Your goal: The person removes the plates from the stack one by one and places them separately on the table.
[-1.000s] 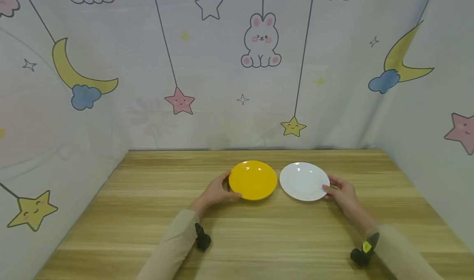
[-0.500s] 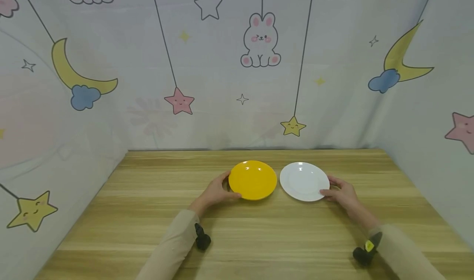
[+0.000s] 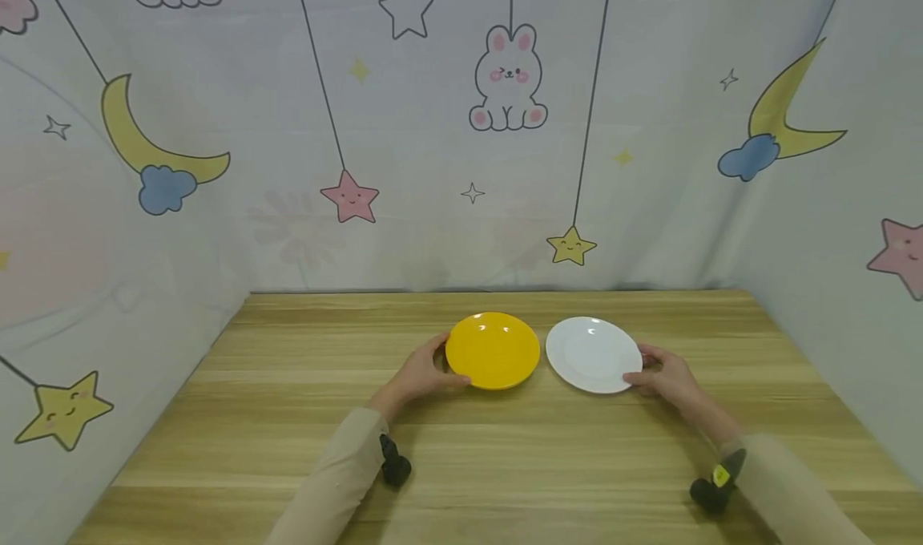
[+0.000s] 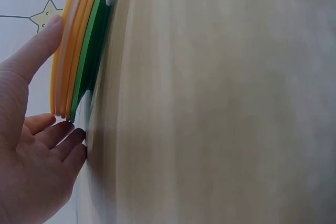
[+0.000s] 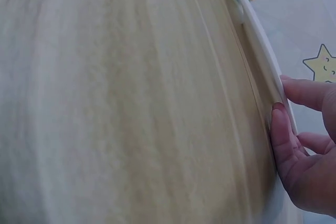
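Observation:
My left hand (image 3: 421,371) curves round the left side of a stack of plates, thumb at the front of the rim and fingers farther back. From above, only the glossy yellow top plate (image 3: 493,351) shows. Seen edge-on in the left wrist view, the stack (image 4: 79,45) has orange and pale rims with a green plate (image 4: 93,40) at the bottom. Beside it, a white plate (image 3: 593,354) lies close to the yellow one, slightly tilted. My right hand (image 3: 671,377) pinches its right rim. In the right wrist view, the white plate's edge (image 5: 262,38) stands above the wood between thumb and fingers.
Both plates are over the back half of a wood-grain table (image 3: 505,465). White cloth (image 3: 433,144) printed with stars, moons and a rabbit hangs behind and along both sides. Dark devices (image 3: 395,469) are strapped at both wrists.
The white plate has shifted very slightly right and toward the front, and its tilt has altered a little. My right thumb has slid forward along its rim. Left hand and yellow plate stay put.

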A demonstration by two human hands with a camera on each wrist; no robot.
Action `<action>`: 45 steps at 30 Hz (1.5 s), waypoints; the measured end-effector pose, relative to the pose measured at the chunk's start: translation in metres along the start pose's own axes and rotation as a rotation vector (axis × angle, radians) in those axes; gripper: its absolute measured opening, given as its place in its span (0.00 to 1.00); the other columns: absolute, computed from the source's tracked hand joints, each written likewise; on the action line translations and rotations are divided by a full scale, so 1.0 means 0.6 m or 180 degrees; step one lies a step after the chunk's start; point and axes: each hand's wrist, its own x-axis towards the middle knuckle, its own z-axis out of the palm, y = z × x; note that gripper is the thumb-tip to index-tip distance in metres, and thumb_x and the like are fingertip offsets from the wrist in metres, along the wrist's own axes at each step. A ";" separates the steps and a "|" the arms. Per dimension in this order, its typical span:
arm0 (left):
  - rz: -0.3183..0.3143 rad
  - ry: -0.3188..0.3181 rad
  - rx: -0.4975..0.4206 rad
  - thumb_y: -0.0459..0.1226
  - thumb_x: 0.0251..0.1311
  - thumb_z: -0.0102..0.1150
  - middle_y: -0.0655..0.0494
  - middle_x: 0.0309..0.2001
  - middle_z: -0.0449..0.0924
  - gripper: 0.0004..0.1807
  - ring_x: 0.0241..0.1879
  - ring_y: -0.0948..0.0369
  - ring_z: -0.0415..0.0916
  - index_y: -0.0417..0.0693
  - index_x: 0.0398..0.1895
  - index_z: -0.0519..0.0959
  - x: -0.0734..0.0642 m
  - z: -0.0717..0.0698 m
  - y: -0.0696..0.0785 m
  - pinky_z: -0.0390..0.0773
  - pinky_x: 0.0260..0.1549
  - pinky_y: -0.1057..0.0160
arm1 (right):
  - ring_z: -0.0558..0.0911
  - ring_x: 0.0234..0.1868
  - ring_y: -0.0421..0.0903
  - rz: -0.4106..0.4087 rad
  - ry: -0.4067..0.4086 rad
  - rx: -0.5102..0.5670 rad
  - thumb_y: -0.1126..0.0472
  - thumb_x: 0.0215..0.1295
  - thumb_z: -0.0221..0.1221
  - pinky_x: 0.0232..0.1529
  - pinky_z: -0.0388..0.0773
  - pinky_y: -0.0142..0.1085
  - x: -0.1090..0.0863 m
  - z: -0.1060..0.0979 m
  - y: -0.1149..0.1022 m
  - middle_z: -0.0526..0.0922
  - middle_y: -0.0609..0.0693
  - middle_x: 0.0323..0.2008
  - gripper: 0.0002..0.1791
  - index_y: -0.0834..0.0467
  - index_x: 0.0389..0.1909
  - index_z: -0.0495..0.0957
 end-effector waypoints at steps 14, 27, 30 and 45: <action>-0.0039 0.0007 -0.0004 0.50 0.38 0.72 0.46 0.66 0.57 0.53 0.66 0.51 0.53 0.40 0.67 0.55 -0.001 0.001 -0.003 0.55 0.64 0.51 | 0.71 0.22 0.38 -0.0109 0.0020 -0.0343 0.63 0.50 0.65 0.19 0.73 0.30 0.005 0.000 0.002 0.72 0.62 0.41 0.42 0.76 0.60 0.56; -0.0032 0.0021 -0.0011 0.50 0.38 0.72 0.46 0.66 0.57 0.53 0.66 0.51 0.53 0.40 0.67 0.55 -0.001 0.000 -0.003 0.56 0.63 0.50 | 0.73 0.44 0.54 -0.0053 0.0032 -0.0471 0.57 0.54 0.63 0.29 0.76 0.32 0.007 -0.020 -0.014 0.66 0.69 0.50 0.43 0.75 0.62 0.53; -0.0034 0.0038 -0.0018 0.49 0.39 0.72 0.45 0.66 0.57 0.53 0.65 0.50 0.53 0.39 0.67 0.55 -0.001 0.000 -0.002 0.55 0.63 0.50 | 0.73 0.47 0.57 -0.0052 0.0034 -0.0551 0.54 0.55 0.63 0.32 0.77 0.32 0.009 -0.023 -0.028 0.66 0.69 0.52 0.43 0.73 0.63 0.53; -0.0075 0.0038 -0.0045 0.47 0.40 0.72 0.44 0.66 0.57 0.52 0.66 0.50 0.53 0.39 0.67 0.55 -0.004 0.001 0.009 0.55 0.63 0.50 | 0.72 0.51 0.60 -0.0335 -0.0393 -0.0497 0.55 0.57 0.61 0.41 0.79 0.41 0.025 0.043 -0.080 0.67 0.69 0.54 0.41 0.71 0.64 0.53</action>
